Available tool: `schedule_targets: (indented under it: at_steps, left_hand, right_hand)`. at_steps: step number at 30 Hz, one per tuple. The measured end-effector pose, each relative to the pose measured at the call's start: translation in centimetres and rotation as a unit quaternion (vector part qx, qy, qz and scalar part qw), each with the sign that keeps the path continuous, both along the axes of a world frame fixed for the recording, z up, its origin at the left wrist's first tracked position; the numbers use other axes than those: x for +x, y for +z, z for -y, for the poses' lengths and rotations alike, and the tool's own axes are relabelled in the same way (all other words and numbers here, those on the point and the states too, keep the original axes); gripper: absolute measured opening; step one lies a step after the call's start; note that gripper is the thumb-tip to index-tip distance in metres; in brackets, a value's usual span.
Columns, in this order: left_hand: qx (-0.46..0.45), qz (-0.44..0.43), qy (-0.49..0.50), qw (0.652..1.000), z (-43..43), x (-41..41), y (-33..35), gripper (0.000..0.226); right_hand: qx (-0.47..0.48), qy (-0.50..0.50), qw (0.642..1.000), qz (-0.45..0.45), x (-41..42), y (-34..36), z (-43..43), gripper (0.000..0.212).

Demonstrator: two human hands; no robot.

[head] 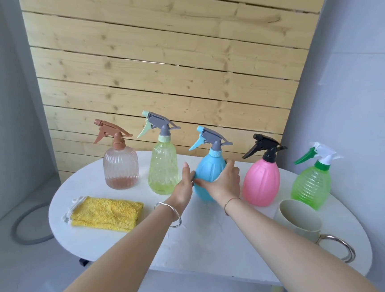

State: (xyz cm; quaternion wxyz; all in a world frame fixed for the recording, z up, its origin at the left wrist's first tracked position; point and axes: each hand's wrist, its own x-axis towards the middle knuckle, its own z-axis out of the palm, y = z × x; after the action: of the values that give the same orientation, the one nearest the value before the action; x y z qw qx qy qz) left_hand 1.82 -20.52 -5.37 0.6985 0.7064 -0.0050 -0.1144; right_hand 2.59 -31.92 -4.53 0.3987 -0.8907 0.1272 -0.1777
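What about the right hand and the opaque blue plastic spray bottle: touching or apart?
Touching. Head view: right hand curls round the blue spray bottle.

The white table (206,237) bears a far row, left to right, of brown bottle (121,168), lime bottle (163,169), blue bottle (211,167), pink bottle (261,181) and green bottle (311,186), a yellow cloth (106,212) near left, a mug (298,220) near right.

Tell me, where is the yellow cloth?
In the head view, the yellow cloth lies folded on the left of the white table, in front of the clear pinkish spray bottle.

free: table front (207,242) | blocked: yellow-green bottle (163,167) left, pink bottle (261,181) right
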Motion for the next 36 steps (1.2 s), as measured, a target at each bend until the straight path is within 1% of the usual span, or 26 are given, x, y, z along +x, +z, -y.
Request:
schedule_targets:
  at_steps: [3, 6, 11, 14, 16, 17, 18, 19, 20, 21, 22, 23, 24, 25, 27, 28, 29, 30, 31, 32, 33, 35, 36]
  left_hand:
    - [0.003, 0.006, 0.008, 1.0, 0.2, -0.2, -0.2, 0.073]
    - [-0.004, 0.001, 0.003, 1.0, 0.0, -0.5, 0.0, 0.073]
    - [-0.008, -0.01, 0.007, 1.0, 0.0, -0.5, -0.1, 0.076]
    - [0.0, -0.014, 0.013, 1.0, 0.3, -0.5, 0.0, 0.08]
    - [-0.001, -0.01, 0.016, 1.0, 0.4, -0.7, 0.0, 0.081]
    - [-0.005, -0.003, 0.021, 1.0, 0.4, -0.9, 0.1, 0.079]
    - [-0.01, 0.009, 0.033, 0.999, 0.5, -1.2, 0.2, 0.076]
    - [-0.015, 0.03, 0.052, 0.998, 0.6, -1.4, 0.2, 0.07]
    - [-0.023, 0.058, 0.077, 0.995, 0.8, -1.8, 0.3, 0.058]
    - [-0.03, 0.085, 0.103, 0.991, 1.0, -2.2, 0.6, 0.04]
    - [-0.033, 0.106, 0.125, 0.986, 1.2, -2.7, 0.8, 0.026]
    - [-0.028, 0.125, 0.138, 0.982, 1.5, -3.1, 1.1, 0.018]
    - [-0.019, 0.141, 0.14, 0.98, 1.8, -3.4, 1.2, 0.015]
    - [-0.007, 0.152, 0.136, 0.979, 2.2, -3.8, 1.3, 0.014]
    - [0.014, 0.163, 0.126, 0.978, 3.1, -4.3, 1.5, 0.019]
    - [0.016, 0.163, 0.123, 0.979, 3.6, -4.5, 1.6, 0.021]
    - [0.014, 0.162, 0.119, 0.98, 4.0, -4.7, 1.8, 0.023]
    - [0.014, 0.161, 0.114, 0.98, 4.4, -4.9, 2.0, 0.024]
    - [0.014, 0.159, 0.109, 0.981, 4.8, -5.1, 2.2, 0.026]
    - [0.014, 0.157, 0.106, 0.982, 5.1, -5.3, 2.4, 0.027]
    - [0.015, 0.155, 0.103, 0.982, 5.3, -5.4, 2.6, 0.029]
    - [0.016, 0.153, 0.097, 0.983, 5.5, -5.7, 2.8, 0.03]
    - [0.016, 0.152, 0.091, 0.984, 5.6, -5.9, 3.0, 0.03]
  right_hand:
    - [-0.005, 0.001, 1.0, 0.002, -0.3, -0.1, 0.0, 0.093]
    - [0.018, 0.021, 1.0, -0.003, -0.4, -0.1, 0.4, 0.092]
    - [0.051, 0.057, 0.997, -0.004, -0.9, -0.1, 1.1, 0.084]
    - [0.067, 0.082, 0.994, -0.028, -1.2, 0.4, 1.6, 0.08]
    - [0.065, 0.078, 0.994, -0.031, -1.8, 1.0, 1.6, 0.078]
    - [0.059, 0.067, 0.996, -0.01, -2.2, 1.5, 1.5, 0.074]
    - [0.05, 0.053, 0.997, 0.038, -2.7, 2.1, 1.7, 0.066]
    - [0.039, 0.04, 0.993, 0.108, -3.3, 2.9, 1.9, 0.058]
    - [0.03, 0.021, 0.982, 0.186, -3.8, 3.9, 2.4, 0.051]
    - [0.025, -0.009, 0.966, 0.258, -4.2, 4.9, 3.1, 0.049]
    - [0.029, -0.048, 0.949, 0.311, -4.3, 5.9, 3.9, 0.05]
    - [0.044, -0.087, 0.939, 0.331, -4.1, 6.7, 5.0, 0.053]
    - [0.068, -0.123, 0.937, 0.321, -3.8, 7.3, 6.0, 0.059]
    - [0.098, -0.147, 0.942, 0.284, -3.3, 7.6, 7.0, 0.067]
    - [0.145, -0.155, 0.957, 0.197, -2.2, 7.8, 8.5, 0.084]
    - [0.161, -0.144, 0.963, 0.16, -1.7, 7.6, 9.1, 0.089]
    - [0.185, -0.13, 0.966, 0.126, -1.4, 7.5, 9.6, 0.087]
    - [0.209, -0.116, 0.966, 0.094, -1.2, 7.5, 9.8, 0.079]
    - [0.214, -0.106, 0.969, 0.071, -1.1, 7.4, 10.0, 0.068]
    - [0.199, -0.1, 0.973, 0.056, -1.1, 7.3, 10.2, 0.059]
    - [0.173, -0.094, 0.979, 0.046, -1.1, 7.2, 10.5, 0.055]
    - [0.113, -0.079, 0.989, 0.055, -1.7, 7.0, 10.5, 0.061]
    - [0.098, -0.075, 0.989, 0.078, -2.2, 7.2, 10.4, 0.062]
